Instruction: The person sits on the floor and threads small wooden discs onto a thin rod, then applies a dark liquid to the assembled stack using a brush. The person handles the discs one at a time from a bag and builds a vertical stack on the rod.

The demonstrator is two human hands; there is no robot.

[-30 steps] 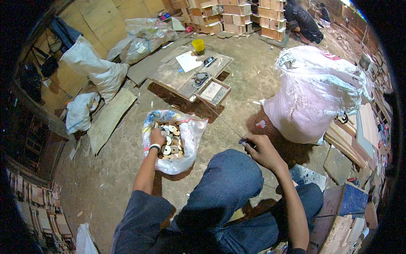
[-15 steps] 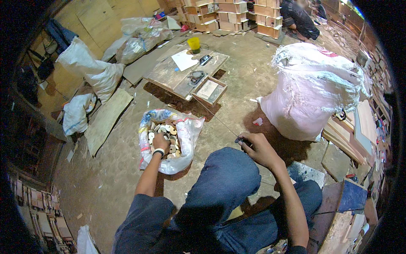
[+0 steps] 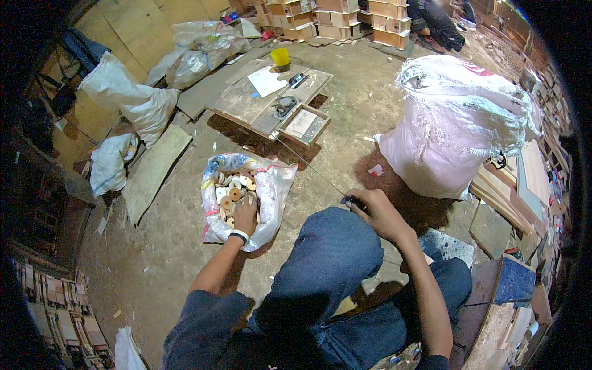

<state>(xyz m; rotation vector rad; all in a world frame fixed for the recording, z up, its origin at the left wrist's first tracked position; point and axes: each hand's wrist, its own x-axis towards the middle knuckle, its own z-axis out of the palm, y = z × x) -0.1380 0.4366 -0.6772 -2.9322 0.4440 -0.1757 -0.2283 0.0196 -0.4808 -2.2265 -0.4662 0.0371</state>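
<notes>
Tan discs (image 3: 235,195) sit in a plastic bag (image 3: 269,203), its rim rolled wide, maybe for easy reaching. My left grip (image 3: 245,214) touches them; I can't tell if it's holding any. My right grip (image 3: 377,213) pinches a small dark thing (image 3: 346,200).

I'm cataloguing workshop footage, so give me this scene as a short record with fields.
Left hand: in an open plastic bag, on holed discs; grip unclear
Right hand: pinches a small dark piece at the end of a thin wire-like strand
Low table: bears a yellow cup, a white sheet
Right side: large white sack
Background: stacked wooden boxes, another person
</notes>
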